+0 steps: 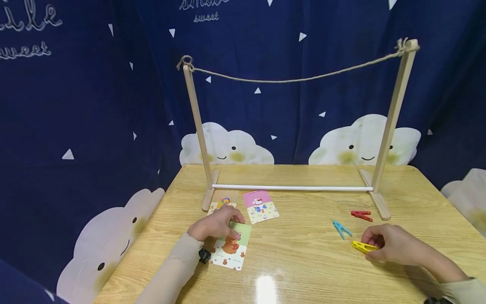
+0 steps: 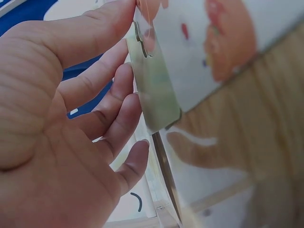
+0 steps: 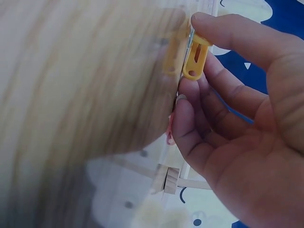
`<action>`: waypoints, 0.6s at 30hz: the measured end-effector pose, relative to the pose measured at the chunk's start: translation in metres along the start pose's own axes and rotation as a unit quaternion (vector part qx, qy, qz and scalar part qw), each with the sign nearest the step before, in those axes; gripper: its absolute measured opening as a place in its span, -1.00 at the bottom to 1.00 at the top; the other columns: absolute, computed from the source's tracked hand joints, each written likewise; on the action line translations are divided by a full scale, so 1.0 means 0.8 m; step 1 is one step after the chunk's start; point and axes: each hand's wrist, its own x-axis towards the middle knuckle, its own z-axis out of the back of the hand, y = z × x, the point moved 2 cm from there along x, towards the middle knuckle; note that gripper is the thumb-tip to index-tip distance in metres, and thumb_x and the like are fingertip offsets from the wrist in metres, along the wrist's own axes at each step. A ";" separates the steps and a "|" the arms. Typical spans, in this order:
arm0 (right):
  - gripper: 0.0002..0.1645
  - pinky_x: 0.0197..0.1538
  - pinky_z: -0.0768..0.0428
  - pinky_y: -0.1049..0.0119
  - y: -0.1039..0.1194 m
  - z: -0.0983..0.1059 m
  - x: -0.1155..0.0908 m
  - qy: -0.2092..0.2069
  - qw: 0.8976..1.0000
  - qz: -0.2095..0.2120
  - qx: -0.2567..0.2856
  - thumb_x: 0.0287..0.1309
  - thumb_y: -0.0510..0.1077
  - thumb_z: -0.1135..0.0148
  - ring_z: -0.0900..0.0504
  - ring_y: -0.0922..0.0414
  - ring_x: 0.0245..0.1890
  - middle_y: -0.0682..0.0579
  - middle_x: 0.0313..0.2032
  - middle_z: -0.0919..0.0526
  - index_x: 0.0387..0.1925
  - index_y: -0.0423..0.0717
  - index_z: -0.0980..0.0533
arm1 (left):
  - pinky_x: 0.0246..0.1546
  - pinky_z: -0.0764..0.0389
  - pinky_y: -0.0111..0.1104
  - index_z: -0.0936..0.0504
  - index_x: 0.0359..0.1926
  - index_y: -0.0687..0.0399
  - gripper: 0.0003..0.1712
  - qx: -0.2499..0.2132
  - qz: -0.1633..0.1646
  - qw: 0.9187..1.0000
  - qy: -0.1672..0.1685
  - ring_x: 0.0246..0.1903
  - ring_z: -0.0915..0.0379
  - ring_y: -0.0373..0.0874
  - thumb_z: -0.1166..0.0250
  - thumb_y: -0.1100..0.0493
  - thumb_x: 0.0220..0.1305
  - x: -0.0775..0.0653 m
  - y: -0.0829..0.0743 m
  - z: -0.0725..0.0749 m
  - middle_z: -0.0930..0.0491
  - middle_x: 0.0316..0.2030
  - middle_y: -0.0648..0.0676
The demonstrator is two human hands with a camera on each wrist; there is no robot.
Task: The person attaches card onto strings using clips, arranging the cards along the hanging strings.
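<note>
My left hand [image 1: 217, 223] grips a green and white card [image 1: 230, 249] printed with a brown bear. In the left wrist view, the thumb [image 2: 102, 28] lies over the card's face and the other fingers are at its green edge. Whether the card is lifted off the table, I cannot tell. On the right, a yellow clothespin [image 1: 363, 246] is pinched between the thumb and fingers of my right hand [image 1: 395, 245], low over the table. A blue clothespin [image 1: 342, 229] and a red clothespin [image 1: 361, 215] lie just beyond that hand.
A pink and yellow card [image 1: 261, 207] and a partly hidden orange-toned card [image 1: 225, 200] lie beyond my left hand. At the back of the wooden table [image 1: 300, 253] stands a frame with two wooden posts [image 1: 198, 122], a white rod [image 1: 292, 188] and a sagging rope [image 1: 273, 81].
</note>
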 end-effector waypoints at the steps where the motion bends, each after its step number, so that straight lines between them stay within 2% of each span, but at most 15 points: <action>1: -0.64 -0.41 -0.44 0.43 0.000 0.001 0.000 0.001 1.000 0.001 0.000 -0.07 -0.08 -0.66 -0.43 0.41 -0.43 0.21 -0.43 -0.56 -0.28 0.06 -0.61 | 0.06 -0.51 -0.24 -0.72 -0.08 -0.04 -0.55 -0.003 -0.002 1.000 0.000 -0.07 -0.48 -0.15 -0.68 0.12 -0.01 0.000 0.000 0.000 -0.62 -0.15 -0.09; 12: -0.66 -0.42 -0.46 0.42 0.005 0.006 -0.002 -0.012 1.000 0.014 -0.001 -0.06 -0.07 -0.66 -0.45 0.41 -0.43 0.24 -0.44 -0.57 -0.28 0.08 -0.62 | -0.05 -0.55 -0.30 -0.68 -0.09 0.03 -0.58 -0.045 -0.014 0.999 0.003 -0.14 -0.50 -0.13 -0.65 0.24 0.04 0.000 0.000 0.004 -0.63 -0.20 -0.04; 18: -0.68 -0.43 -0.49 0.42 0.011 0.011 -0.001 -0.026 0.999 0.033 -0.002 -0.04 -0.11 -0.66 -0.47 0.40 -0.44 0.29 -0.44 -0.57 -0.28 0.08 -0.63 | -0.03 -0.56 -0.26 -0.68 -0.09 0.03 -0.64 -0.048 -0.006 0.999 -0.005 -0.11 -0.51 -0.12 -0.59 0.30 0.11 -0.002 0.000 0.005 -0.63 -0.18 -0.02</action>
